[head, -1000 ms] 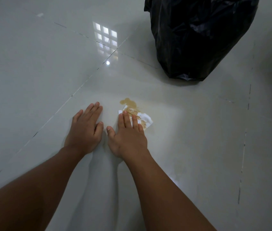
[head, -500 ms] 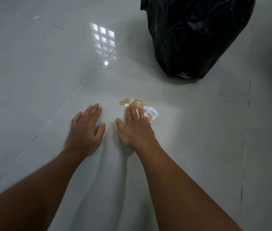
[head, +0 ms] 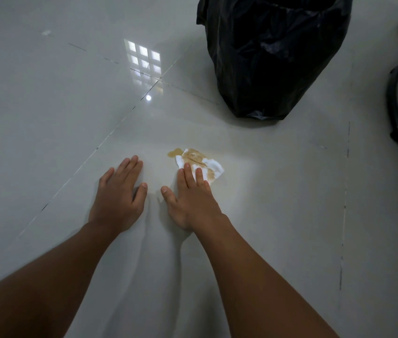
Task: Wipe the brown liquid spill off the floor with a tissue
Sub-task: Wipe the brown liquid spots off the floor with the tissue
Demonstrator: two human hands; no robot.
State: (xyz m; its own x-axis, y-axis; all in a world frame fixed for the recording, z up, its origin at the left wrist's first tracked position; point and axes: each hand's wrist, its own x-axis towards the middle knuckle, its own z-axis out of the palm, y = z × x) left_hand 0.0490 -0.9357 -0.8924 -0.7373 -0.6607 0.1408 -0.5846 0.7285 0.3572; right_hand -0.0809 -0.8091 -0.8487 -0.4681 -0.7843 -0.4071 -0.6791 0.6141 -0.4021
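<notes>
**Pressing the tissue over the last of the brown spill**

Glossy pale tiles [head: 278, 215] fill the view, with thin dark joint lines and a bright window reflection at about 11 o'clock from the hands. At 1 o'clock stands a bin with a black bag [head: 273, 57].

Left hand [head: 120, 193] lies flat on the tile, fingers spread a little, holding nothing; it seems to serve as support. Right hand [head: 190, 198] is also flat and open, and its fingertips [head: 187, 167] press on the near edge of the white tissue [head: 214, 165]. No pinch is used. Much of the tissue is already stained brown. One small part of the brown liquid [head: 174, 152] is uncovered on the floor, touching the tissue's far-left corner, at about 11 o'clock from the right hand.

To do this step well, I think the right hand should push the tissue toward 11 o'clock, so that a dry white part, which I see at the 3 o'clock side, meets the puddle. Firm, even pressure is better than quick rubbing, because a wet tissue can tear or smear a thin film over the tile.
</notes>
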